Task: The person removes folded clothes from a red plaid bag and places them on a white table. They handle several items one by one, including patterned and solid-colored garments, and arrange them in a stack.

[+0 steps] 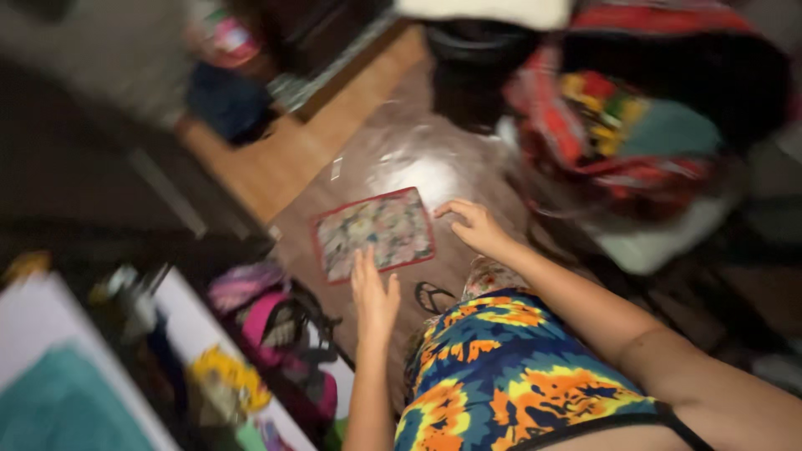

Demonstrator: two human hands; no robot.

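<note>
Left hand: my left hand (373, 294) lies flat with fingers spread and straight, gripping nothing; its fingertips touch the near edge of the pouch.
Right hand: my right hand (473, 224) is open too, fingers bent loosely, resting just beside the pouch's right edge; blur keeps me from telling whether the fingertips touch the pouch or only the sheet beneath it.
Pouch: the flat rectangular pouch (374, 233) has a red border and a busy pale floral print; it lies flat, slightly skewed, between my two hands.
Sheet: under the pouch I see a clear plastic sheet (418, 159), glossy and wrinkled, with a bright glare patch just beyond the pouch.
Floor: the sheet covers a brownish floor (276, 167) with a lighter wooden strip to the left of the pouch.
Clothing: nearer me than the pouch is my garment (501, 367), soft cloth in a blue, orange and yellow tie-dye pattern.
Bags: near-left of the pouch sits a pink and black bag (280, 334) with straps.
Pile: far-right of the pouch is a heap of red patterned fabric (618, 125), crumpled, with yellow and green patches.
Sharpness: the whole view is motion-blurred, so finer textures escape me.
</note>
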